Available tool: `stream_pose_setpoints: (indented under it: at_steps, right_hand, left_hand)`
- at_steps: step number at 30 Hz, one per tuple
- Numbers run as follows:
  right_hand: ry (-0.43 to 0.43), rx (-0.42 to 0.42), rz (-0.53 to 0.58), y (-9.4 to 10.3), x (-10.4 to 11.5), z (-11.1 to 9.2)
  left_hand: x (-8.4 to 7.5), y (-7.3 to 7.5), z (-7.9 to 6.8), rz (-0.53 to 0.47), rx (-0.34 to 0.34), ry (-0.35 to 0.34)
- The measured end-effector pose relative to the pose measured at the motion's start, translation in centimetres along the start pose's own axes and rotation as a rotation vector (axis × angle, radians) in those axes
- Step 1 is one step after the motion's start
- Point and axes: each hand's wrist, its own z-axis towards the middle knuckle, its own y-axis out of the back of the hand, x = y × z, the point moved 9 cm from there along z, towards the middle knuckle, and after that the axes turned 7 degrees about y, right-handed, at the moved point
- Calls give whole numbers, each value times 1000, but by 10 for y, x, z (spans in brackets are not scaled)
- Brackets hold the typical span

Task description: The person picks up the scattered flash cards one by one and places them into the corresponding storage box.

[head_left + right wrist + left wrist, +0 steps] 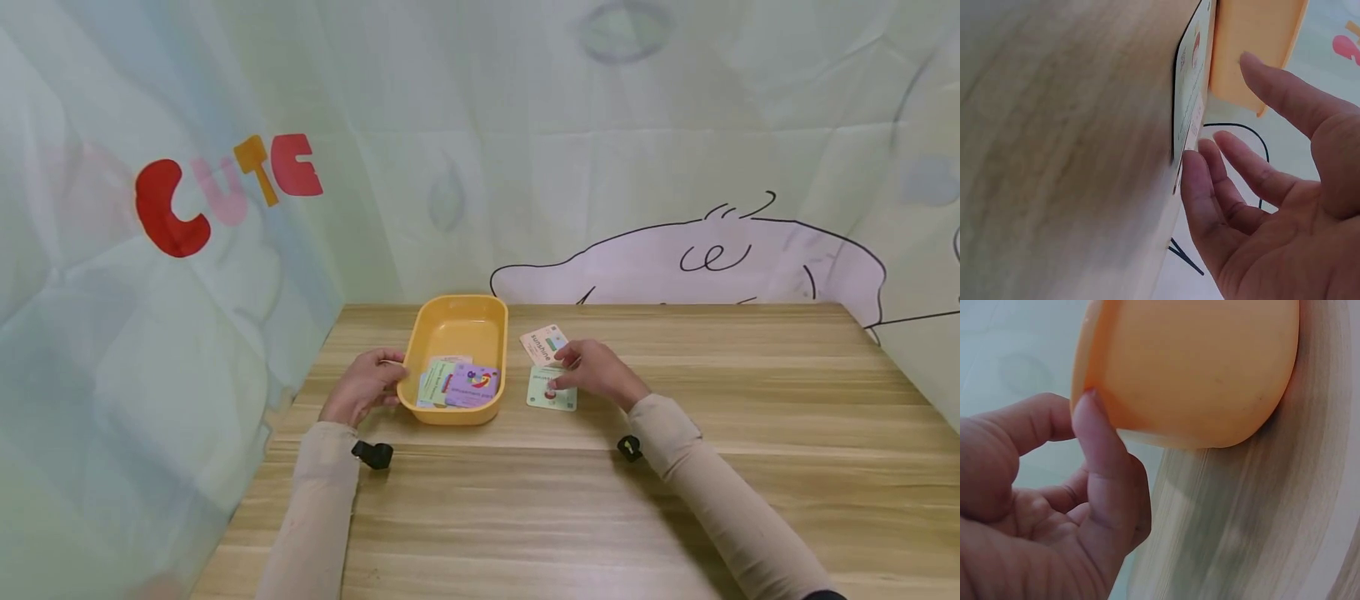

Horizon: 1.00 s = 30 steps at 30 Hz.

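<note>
My left hand (367, 385) is at the near left corner of a yellow plastic tray (455, 417), pinching its rim between thumb and finger. Inside lie several printed cards, a purple card (474, 395) on top and a pale green card (437, 382) beside it. Right of the tray, a cream "sunshine" card (538, 344) lies on the table, partly overlapped by a mint-green card (542, 392). Over these two cards is my right hand (597, 372), its thumb spread apart from the fingers. In the right wrist view, fingertips (1192, 164) are right at the mint-green card's edge.
The wooden table (645, 517) meets a printed cloth backdrop (420, 167) at its back and left edges. Dark wrist cameras hang below each cuff, the left camera (373, 455) close to the tray's near side.
</note>
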Motion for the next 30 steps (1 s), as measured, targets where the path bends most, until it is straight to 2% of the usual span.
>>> stream_pose_setpoints:
  at_steps: [10, 23, 30]
  right_hand:
    - [3, 64, -141, -7, -2, 6]
    - [-38, 95, -111, -10, -4, 9]
    - [-8, 103, -114, -10, -2, 10]
  left_hand:
    - [-1, -1, 1, -4, 5, -6]
    - [-1, -1, 1, -6, 5, -11]
    - [0, -1, 0, -1, 3, -10]
